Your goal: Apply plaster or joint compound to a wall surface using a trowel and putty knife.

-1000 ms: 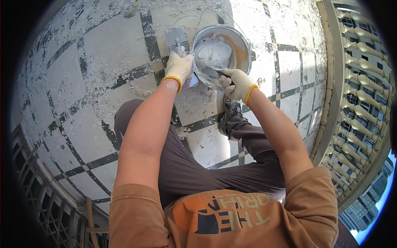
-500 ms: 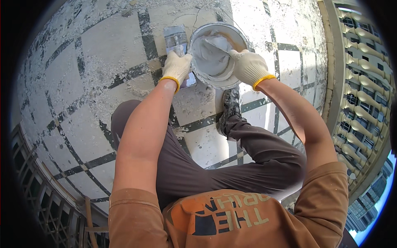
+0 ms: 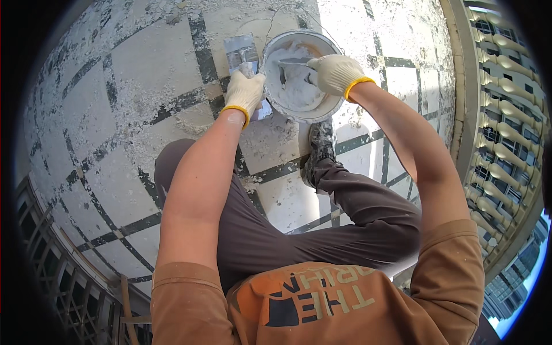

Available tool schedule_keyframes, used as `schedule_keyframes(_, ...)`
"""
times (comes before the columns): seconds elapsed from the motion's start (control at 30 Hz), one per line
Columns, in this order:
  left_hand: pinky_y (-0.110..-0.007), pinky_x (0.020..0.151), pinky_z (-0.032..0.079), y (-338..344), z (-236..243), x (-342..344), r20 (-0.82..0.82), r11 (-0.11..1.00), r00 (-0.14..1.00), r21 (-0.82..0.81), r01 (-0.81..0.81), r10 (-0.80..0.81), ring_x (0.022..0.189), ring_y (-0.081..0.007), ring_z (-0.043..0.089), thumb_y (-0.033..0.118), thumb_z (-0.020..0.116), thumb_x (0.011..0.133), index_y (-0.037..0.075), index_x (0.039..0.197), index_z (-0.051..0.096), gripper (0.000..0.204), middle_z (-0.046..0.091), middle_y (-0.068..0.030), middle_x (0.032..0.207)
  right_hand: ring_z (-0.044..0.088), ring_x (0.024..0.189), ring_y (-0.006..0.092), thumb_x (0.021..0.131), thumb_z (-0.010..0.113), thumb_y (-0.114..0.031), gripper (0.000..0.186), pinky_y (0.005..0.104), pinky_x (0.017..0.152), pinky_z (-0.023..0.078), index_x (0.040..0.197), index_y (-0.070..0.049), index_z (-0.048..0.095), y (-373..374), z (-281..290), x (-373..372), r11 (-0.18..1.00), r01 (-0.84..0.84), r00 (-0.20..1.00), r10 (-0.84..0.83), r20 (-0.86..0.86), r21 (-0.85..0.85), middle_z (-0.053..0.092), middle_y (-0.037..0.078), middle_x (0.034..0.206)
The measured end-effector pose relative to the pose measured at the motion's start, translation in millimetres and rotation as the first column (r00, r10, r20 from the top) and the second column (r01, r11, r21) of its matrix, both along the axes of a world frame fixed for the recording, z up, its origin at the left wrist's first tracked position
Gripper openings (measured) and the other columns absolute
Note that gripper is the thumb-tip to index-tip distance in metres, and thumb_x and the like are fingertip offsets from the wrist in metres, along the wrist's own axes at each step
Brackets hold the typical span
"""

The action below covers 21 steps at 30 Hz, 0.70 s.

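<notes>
My left hand (image 3: 244, 94), in a white knit glove with a yellow cuff, is closed round the handle of a flat steel plastering trowel (image 3: 239, 44). The trowel is just left of a round bucket (image 3: 311, 117), and my knuckles are close to the bucket's wall. Inside the bucket is thick white putty (image 3: 303, 94). Over its right rim reaches my right hand (image 3: 338, 76), gloved alike and closed on a putty knife (image 3: 294, 61). The knife's blade points left across the putty, partly coated in it. My fingers hide its handle.
The tiled floor (image 3: 152, 60) with dark strips is strewn with white crumbs and dust. My boot (image 3: 320, 150) is just below the bucket. A thin wire handle (image 3: 272, 23) arches beyond the bucket. A balustrade (image 3: 506, 115) runs along the right, a lattice railing (image 3: 63, 276) at lower left.
My right hand has shifted slightly up and left with the putty knife, whose blade now lies more level across the bucket. The putty's surface looks stirred. My left hand and the trowel have hardly moved.
</notes>
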<state>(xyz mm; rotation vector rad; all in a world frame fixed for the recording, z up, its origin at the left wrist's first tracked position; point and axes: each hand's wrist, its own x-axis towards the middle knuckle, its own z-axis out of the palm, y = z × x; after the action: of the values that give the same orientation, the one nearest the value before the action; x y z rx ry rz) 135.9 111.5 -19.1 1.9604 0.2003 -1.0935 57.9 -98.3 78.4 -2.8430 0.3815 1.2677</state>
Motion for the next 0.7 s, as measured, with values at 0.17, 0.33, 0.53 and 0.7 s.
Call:
schedule_keyframes(0.17, -0.035, 0.054, 0.059, 3, -5, 5, 0.011, 1.0, 1.0, -0.006, -0.019, 0.019, 0.067, -0.0255, 0.072, 0.034, 0.07, 0.09, -0.001, 0.124, 0.061, 0.05, 0.074, -0.0175, 0.097, 0.076, 0.088, 0.0319, 0.095, 0.055, -0.009, 0.04, 0.0416, 0.079, 0.059, 0.131, -0.008, 0.072, 12, -20, -20, 0.992, -0.098, 0.994, 0.101, -0.038, 0.075, 0.08, 0.01, 0.109)
schedule_keyframes(0.33, -0.035, 0.054, 0.059, 1, -6, 9, 0.009, 1.0, 1.0, -0.015, -0.006, 0.007, 0.067, -0.0253, 0.072, 0.034, 0.069, 0.09, -0.001, 0.125, 0.061, 0.05, 0.074, -0.0169, 0.097, 0.076, 0.086, 0.0311, 0.096, 0.058, -0.012, 0.036, 0.041, 0.076, 0.059, 0.129, -0.005, 0.072, 10, 17, 0, 0.98, -0.201, 0.976, 0.2, -0.08, 0.001, 0.08, 0.012, 0.104)
schedule_keyframes(0.53, -0.034, 0.054, 0.059, -3, 4, 4, 0.01, 0.999, 0.999, 0.013, 0.032, -0.032, 0.067, -0.0246, 0.072, 0.034, 0.069, 0.09, -0.001, 0.125, 0.061, 0.049, 0.075, -0.0162, 0.097, 0.076, 0.081, 0.032, 0.096, 0.059, -0.011, 0.031, 0.0407, 0.073, 0.06, 0.123, -0.004, 0.072, 35, -11, -14, 0.973, -0.197, 0.977, 0.184, -0.111, -0.12, 0.079, 0.014, 0.096)
schedule_keyframes(0.7, -0.034, 0.054, 0.059, 4, -2, 9, -0.028, 0.999, 0.999, 0.002, 0.043, -0.043, 0.066, -0.024, 0.072, 0.034, 0.069, 0.09, -0.001, 0.125, 0.061, 0.05, 0.075, -0.0161, 0.097, 0.075, 0.076, 0.0331, 0.094, 0.06, -0.01, 0.024, 0.0422, 0.071, 0.061, 0.109, -0.002, 0.077, 36, -29, -23, 0.969, -0.234, 0.968, 0.224, -0.114, -0.079, 0.078, 0.015, 0.089)
